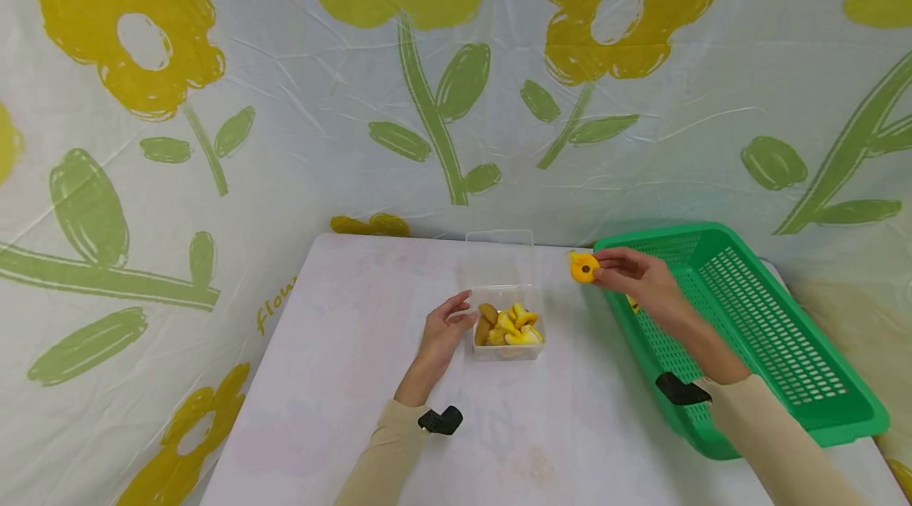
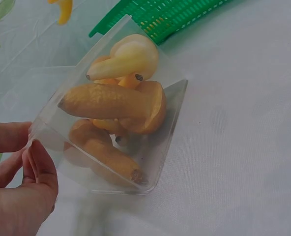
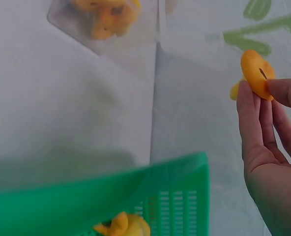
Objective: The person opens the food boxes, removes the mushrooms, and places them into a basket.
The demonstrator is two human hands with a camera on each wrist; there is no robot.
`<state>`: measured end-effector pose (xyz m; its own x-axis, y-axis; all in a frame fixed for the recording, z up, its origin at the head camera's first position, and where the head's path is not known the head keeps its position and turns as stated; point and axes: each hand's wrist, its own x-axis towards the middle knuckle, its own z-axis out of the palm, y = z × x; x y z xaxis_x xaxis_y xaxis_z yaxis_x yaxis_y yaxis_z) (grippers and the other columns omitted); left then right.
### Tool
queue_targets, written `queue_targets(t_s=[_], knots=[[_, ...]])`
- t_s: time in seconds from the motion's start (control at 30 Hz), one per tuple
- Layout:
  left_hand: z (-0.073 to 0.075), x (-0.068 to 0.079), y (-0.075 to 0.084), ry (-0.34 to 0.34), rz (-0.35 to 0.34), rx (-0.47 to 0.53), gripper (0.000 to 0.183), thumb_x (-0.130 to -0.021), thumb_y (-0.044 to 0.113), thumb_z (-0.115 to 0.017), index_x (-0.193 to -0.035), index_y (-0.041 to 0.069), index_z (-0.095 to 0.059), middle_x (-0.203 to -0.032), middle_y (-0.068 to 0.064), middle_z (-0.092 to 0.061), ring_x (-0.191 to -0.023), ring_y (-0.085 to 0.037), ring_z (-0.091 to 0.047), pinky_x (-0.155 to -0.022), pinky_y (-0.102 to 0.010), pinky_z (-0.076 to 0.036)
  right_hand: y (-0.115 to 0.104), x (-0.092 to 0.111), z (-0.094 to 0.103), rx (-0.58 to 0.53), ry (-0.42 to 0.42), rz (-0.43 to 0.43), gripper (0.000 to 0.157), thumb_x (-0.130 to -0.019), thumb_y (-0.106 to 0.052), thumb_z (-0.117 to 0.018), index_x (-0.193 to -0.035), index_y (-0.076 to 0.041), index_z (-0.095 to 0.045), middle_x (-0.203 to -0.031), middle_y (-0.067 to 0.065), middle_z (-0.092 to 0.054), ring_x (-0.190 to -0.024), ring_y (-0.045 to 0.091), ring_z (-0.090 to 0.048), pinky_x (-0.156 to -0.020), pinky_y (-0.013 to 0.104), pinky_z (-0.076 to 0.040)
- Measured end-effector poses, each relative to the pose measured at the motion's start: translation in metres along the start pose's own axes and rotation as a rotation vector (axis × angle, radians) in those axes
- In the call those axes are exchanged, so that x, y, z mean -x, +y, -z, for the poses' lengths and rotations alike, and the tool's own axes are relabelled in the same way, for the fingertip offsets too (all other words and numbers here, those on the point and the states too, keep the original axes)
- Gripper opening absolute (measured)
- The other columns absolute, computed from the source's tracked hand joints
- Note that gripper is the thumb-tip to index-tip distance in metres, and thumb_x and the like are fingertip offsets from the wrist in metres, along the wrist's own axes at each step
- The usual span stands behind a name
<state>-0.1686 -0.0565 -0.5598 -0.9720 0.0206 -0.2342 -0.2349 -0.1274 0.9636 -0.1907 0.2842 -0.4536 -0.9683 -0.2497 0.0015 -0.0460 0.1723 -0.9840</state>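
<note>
My right hand (image 1: 644, 284) pinches a small yellow mushroom (image 1: 584, 268) between thumb and fingertips, raised beside the green basket's far left corner. A dark brown spot marks the mushroom's round cap, and a pale yellow stub sticks out past it in the right wrist view. At the left rim of a clear plastic box (image 1: 509, 353), my left hand (image 1: 443, 330) grips the edge with thumb and fingers. Several yellow and brownish mushrooms (image 2: 111, 102) lie heaped in that box, thick-stemmed ones against its near wall. Its clear lid (image 1: 499, 256) stands open at the back.
A long green basket (image 1: 844, 435) with slotted walls stands along the table's right side, under my right forearm. Inside it, near the left wall, lies another yellow mushroom (image 3: 128, 225). A flower-printed cloth (image 1: 285, 94) hangs behind the white table (image 1: 321, 379).
</note>
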Motion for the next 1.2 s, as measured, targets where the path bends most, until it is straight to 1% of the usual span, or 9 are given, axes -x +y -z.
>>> queue_targets(t_s=[0.13, 0.33, 0.5, 0.6, 0.67, 0.8, 0.9, 1.03, 1.2], knots=[[0.000, 0.002, 0.003, -0.002, -0.003, 0.003, 0.047, -0.096, 0.001, -0.069, -0.142, 0.000, -0.059, -0.134, -0.026, -0.055, -0.108, -0.024, -0.059, -0.088, -0.020, -0.051, 0.004, 0.005, 0.018, -0.012, 0.029, 0.025, 0.035, -0.101, -0.006, -0.065, -0.131, 0.010, -0.057, -0.111, 0.003, -0.070, -0.096, 0.013, -0.072, -0.086, 0.023, -0.057], [0.001, 0.001, 0.007, -0.023, 0.009, -0.021, 0.047, -0.097, -0.004, -0.064, -0.143, -0.005, -0.055, -0.136, -0.033, -0.051, -0.112, -0.031, -0.057, -0.090, -0.020, -0.051, 0.010, 0.012, 0.041, -0.006, 0.132, 0.002, 0.037, -0.100, -0.006, -0.067, -0.131, 0.010, -0.058, -0.106, -0.003, -0.073, -0.095, 0.013, -0.072, -0.085, 0.019, -0.056], [0.001, -0.001, 0.005, -0.015, 0.005, -0.017, 0.047, -0.097, -0.002, -0.066, -0.143, -0.004, -0.056, -0.135, -0.031, -0.052, -0.111, -0.028, -0.058, -0.089, -0.020, -0.052, 0.022, 0.016, 0.062, -0.106, 0.127, 0.019, 0.032, -0.100, 0.001, -0.064, -0.130, 0.008, -0.059, -0.105, -0.004, -0.074, -0.094, 0.010, -0.072, -0.084, 0.018, -0.056], [0.001, -0.001, 0.003, -0.009, -0.001, -0.006, 0.048, -0.096, 0.000, -0.068, -0.143, -0.002, -0.056, -0.135, -0.028, -0.054, -0.110, -0.025, -0.058, -0.089, -0.020, -0.051, 0.031, 0.017, 0.076, -0.099, 0.138, -0.001, 0.030, -0.100, 0.001, -0.063, -0.130, 0.005, -0.061, -0.105, -0.005, -0.074, -0.093, 0.007, -0.071, -0.082, 0.017, -0.056], [0.001, -0.001, 0.002, -0.009, -0.004, 0.001, 0.049, -0.096, 0.001, -0.068, -0.143, -0.001, -0.057, -0.134, -0.026, -0.055, -0.109, -0.024, -0.059, -0.089, -0.020, -0.051, 0.037, 0.019, 0.084, -0.052, 0.151, -0.023, 0.031, -0.100, -0.001, -0.063, -0.130, 0.004, -0.060, -0.104, -0.008, -0.073, -0.092, 0.005, -0.070, -0.081, 0.016, -0.055], [0.002, -0.001, 0.000, -0.009, -0.011, 0.005, 0.049, -0.095, 0.001, -0.070, -0.142, -0.001, -0.058, -0.133, -0.026, -0.055, -0.107, -0.022, -0.059, -0.089, -0.020, -0.051, 0.047, 0.022, 0.096, 0.090, 0.172, -0.076, 0.033, -0.102, -0.007, -0.064, -0.132, 0.005, -0.059, -0.104, -0.013, -0.071, -0.091, 0.001, -0.068, -0.079, 0.014, -0.054], [0.003, -0.001, 0.000, -0.009, -0.018, 0.003, 0.049, -0.095, 0.001, -0.070, -0.142, -0.001, -0.058, -0.132, -0.027, -0.055, -0.106, -0.021, -0.060, -0.090, -0.020, -0.052, 0.054, 0.023, 0.101, 0.197, 0.181, -0.118, 0.036, -0.102, -0.013, -0.065, -0.132, 0.005, -0.058, -0.102, -0.018, -0.069, -0.091, -0.003, -0.065, -0.078, 0.012, -0.053], [0.002, -0.002, -0.001, -0.009, -0.028, 0.004, 0.049, -0.095, 0.000, -0.070, -0.142, -0.003, -0.057, -0.132, -0.028, -0.055, -0.106, -0.023, -0.061, -0.089, -0.020, -0.053, 0.063, 0.024, 0.105, 0.303, 0.176, -0.173, 0.043, -0.103, -0.022, -0.064, -0.134, 0.007, -0.056, -0.100, -0.020, -0.066, -0.090, -0.007, -0.061, -0.075, 0.012, -0.052], [0.002, -0.003, -0.002, -0.005, -0.020, 0.010, 0.049, -0.095, -0.001, -0.069, -0.142, -0.003, -0.057, -0.133, -0.029, -0.054, -0.109, -0.025, -0.060, -0.090, -0.021, -0.053, 0.075, 0.023, 0.109, 0.351, 0.165, -0.229, 0.050, -0.104, -0.026, -0.063, -0.137, 0.011, -0.053, -0.100, -0.022, -0.063, -0.088, -0.010, -0.058, -0.074, 0.011, -0.051]])
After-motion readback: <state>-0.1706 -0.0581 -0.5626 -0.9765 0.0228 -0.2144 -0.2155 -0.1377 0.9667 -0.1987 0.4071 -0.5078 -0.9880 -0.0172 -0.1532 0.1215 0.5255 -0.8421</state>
